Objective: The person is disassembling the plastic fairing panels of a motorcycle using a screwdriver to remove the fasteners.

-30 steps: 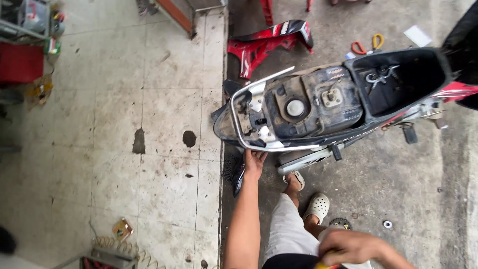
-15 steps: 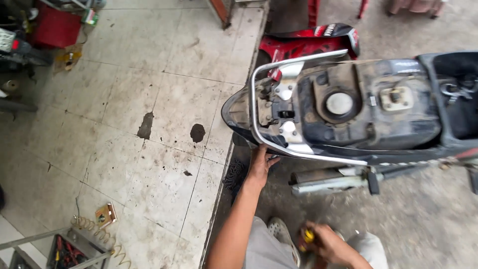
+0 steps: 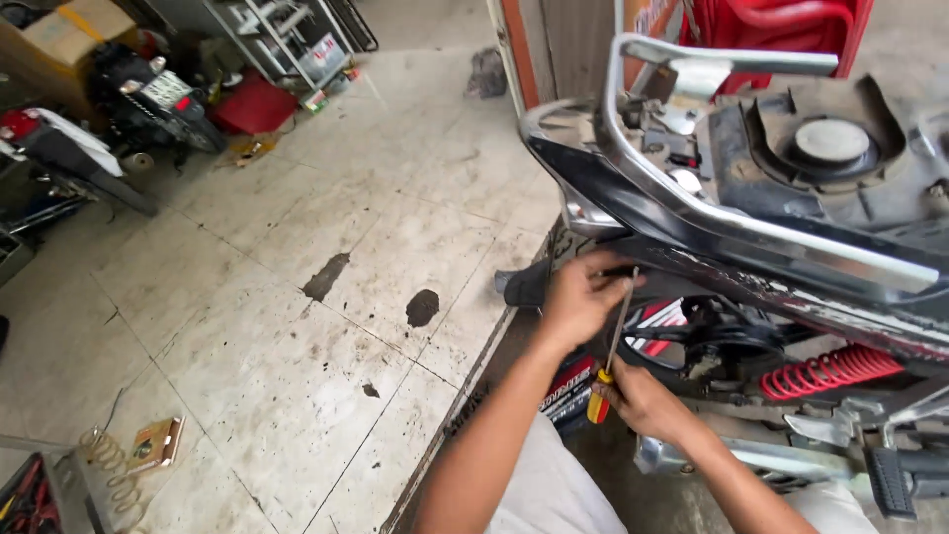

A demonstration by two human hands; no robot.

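Stained shop floor (image 3: 297,297); view's moved closer, right hand (image 3: 643,400) fingers now pinching screwdriver (image 3: 608,346), left hand (image 3: 578,297) gripping scooter (image 3: 751,237) tail.

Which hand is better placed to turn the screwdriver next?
Probably the right hand: it grips the red-and-yellow-handled screwdriver. The left hand only steadies its tip under the black motorbike tail.

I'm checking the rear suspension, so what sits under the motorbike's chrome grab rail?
Under the chrome grab rail runs black bodywork, with a red coil spring below. The left hand steadies a screwdriver there, gripped by the right hand. The screwdriver tip is hidden behind the panel.
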